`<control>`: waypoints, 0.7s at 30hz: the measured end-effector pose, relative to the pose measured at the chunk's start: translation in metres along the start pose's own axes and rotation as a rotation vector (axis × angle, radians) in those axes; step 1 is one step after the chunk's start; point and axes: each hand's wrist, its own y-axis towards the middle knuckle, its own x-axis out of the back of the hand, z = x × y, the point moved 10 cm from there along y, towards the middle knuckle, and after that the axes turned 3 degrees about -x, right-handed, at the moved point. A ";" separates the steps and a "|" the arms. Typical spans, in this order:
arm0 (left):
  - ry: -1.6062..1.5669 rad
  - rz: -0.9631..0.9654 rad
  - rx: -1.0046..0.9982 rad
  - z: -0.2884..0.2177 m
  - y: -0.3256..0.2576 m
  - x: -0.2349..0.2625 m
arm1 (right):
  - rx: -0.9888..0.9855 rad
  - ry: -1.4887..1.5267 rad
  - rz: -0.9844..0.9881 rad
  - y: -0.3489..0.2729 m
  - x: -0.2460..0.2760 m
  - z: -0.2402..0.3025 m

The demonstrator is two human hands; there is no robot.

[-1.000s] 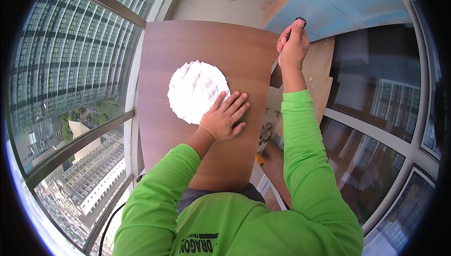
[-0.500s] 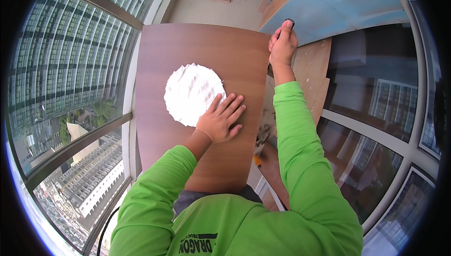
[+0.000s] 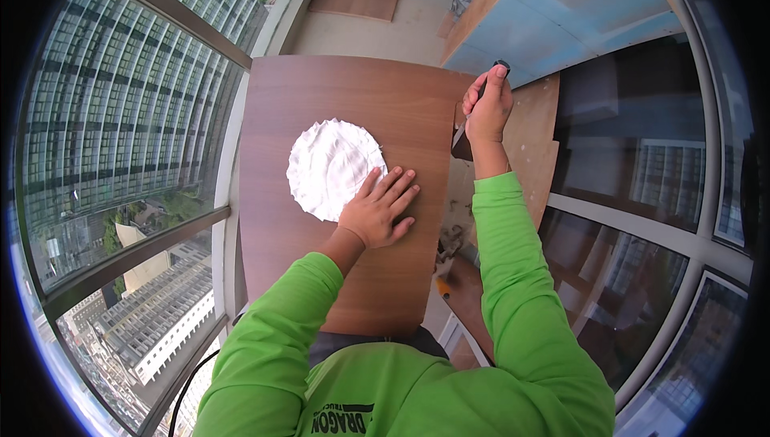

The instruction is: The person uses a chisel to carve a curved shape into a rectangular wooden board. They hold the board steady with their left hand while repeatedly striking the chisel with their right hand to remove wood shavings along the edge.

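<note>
My left hand [image 3: 377,208] lies flat on the brown wood board [image 3: 321,276], fingers spread. Its fingertips touch the right rim of a round white crinkled cloth [image 3: 333,168] on the board. At the board's far right edge, my right hand [image 3: 488,108] is wrapped round the black handle of a tool [image 3: 500,66]. Below the fist shows a flat, dark blade-like part, close against that edge. The fist hides the middle of the tool, and its exact kind does not show.
Tall windows [image 3: 120,116] run along the left. A blue-faced panel [image 3: 561,12] stands at the far right, above a stained wood sheet [image 3: 533,116]. Dark glass panes [image 3: 634,140] line the right. A yellow-orange object [image 3: 443,286] lies low beside the board. A brown panel [image 3: 353,1] lies at the back.
My right hand has come nearer along the board's right edge, and more of the tool's dark blade-like part shows. My left hand stays spread beside the cloth.
</note>
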 end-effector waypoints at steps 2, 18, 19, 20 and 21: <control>-0.001 0.005 -0.005 -0.001 0.000 0.001 | 0.039 0.030 0.028 -0.010 -0.001 0.023; -0.032 0.022 -0.007 0.001 0.004 -0.001 | 0.109 -0.027 -0.009 0.065 -0.033 0.025; -0.037 0.021 -0.002 0.000 0.002 -0.001 | 0.097 -0.029 -0.021 0.067 -0.033 0.023; -0.041 0.020 0.003 0.000 0.001 -0.001 | 0.085 -0.031 -0.032 0.069 -0.032 0.022; -0.033 0.022 -0.001 0.002 0.001 -0.002 | 0.074 -0.034 -0.044 0.070 -0.032 0.020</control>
